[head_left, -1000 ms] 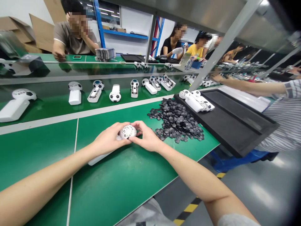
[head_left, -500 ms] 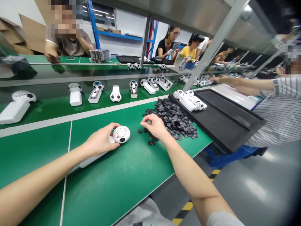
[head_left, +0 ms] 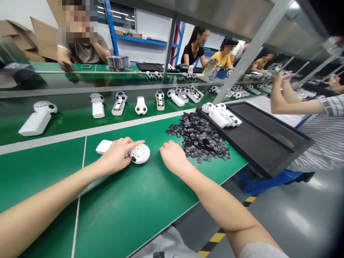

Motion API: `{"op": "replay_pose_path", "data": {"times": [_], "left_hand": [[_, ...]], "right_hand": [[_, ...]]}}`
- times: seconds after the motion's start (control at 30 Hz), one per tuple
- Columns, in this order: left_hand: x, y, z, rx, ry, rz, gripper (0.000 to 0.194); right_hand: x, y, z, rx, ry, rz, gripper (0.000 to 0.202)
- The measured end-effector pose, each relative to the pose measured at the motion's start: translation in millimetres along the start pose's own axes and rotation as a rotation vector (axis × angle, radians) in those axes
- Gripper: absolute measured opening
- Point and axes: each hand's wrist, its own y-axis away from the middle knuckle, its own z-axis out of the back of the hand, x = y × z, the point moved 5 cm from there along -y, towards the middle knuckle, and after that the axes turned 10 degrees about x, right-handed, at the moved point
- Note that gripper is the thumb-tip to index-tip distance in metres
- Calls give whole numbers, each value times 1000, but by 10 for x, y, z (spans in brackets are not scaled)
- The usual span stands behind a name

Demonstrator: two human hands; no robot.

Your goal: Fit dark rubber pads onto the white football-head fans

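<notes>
A white handheld fan (head_left: pixel 140 154) with a soccer-ball head lies tilted on the green bench. My left hand (head_left: pixel 116 156) is closed around its neck, with the index finger stretched over the ball head. The handle sticks out behind that hand to the upper left. At least one black patch shows on the ball's lower left side; other patches are white or perforated. Just right of the fan, my right hand (head_left: pixel 173 158) rests low over the bench with its fingers curled in. What those fingers hold, if anything, is hidden. Beyond it spreads a heap of small black pieces (head_left: pixel 201 138).
A black tray (head_left: pixel 268 139) at right carries a few white fans (head_left: pixel 221 115). Several more fans stand along the belt (head_left: pixel 64 125) behind the bench. A slanted metal post (head_left: pixel 251 53) rises at right. Co-workers sit across, and one in a striped shirt (head_left: pixel 314 136) works at right.
My right hand has drawn back from the heap's edge and curled its fingers. The fan's handle has swung towards the upper left. Belt fans have shifted right; the striped-shirt co-worker's hands have risen.
</notes>
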Motion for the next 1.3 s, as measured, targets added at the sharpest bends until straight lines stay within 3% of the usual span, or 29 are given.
{"op": "replay_pose_path", "data": {"times": [0.07, 0.17, 0.3, 0.4, 0.53, 0.7, 0.93, 1.07, 1.17, 1.23, 1.3], "left_hand": [[6, -14, -2, 3, 9, -17, 66], [11, -18, -2, 2, 13, -20, 65], [-15, -8, 1, 9, 15, -21, 65], [-28, 1, -3, 7, 43, -13, 73], [-27, 2, -13, -24, 58, 17, 80], [-58, -3, 10, -75, 63, 60, 70], [-108, -22, 24, -104, 109, 88, 56], [-122, -33, 4, -84, 140, 27, 58], [-155, -16, 7, -36, 155, -38, 60], [-182, 8, 3, 10, 168, -37, 63], [-213, 36, -24, 57, 184, 9, 67]], "right_hand": [[-47, -17, -6, -30, -35, -16, 23], [-171, -27, 38, -179, -258, -5, 24], [-170, 22, 118, -326, -842, 196, 17], [-16, 68, 157, -339, -1009, 325, 12], [122, 67, 135, -320, -1005, 356, 9], [104, -5, 72, -321, -1088, 334, 6], [75, -106, -4, -260, -1118, 185, 20], [-73, -91, 16, -200, -912, 102, 23], [-336, -37, 5, -180, -596, -149, 25], [-463, -21, -51, -88, -483, -261, 23], [-506, -27, -98, -17, -461, -264, 15]]}}
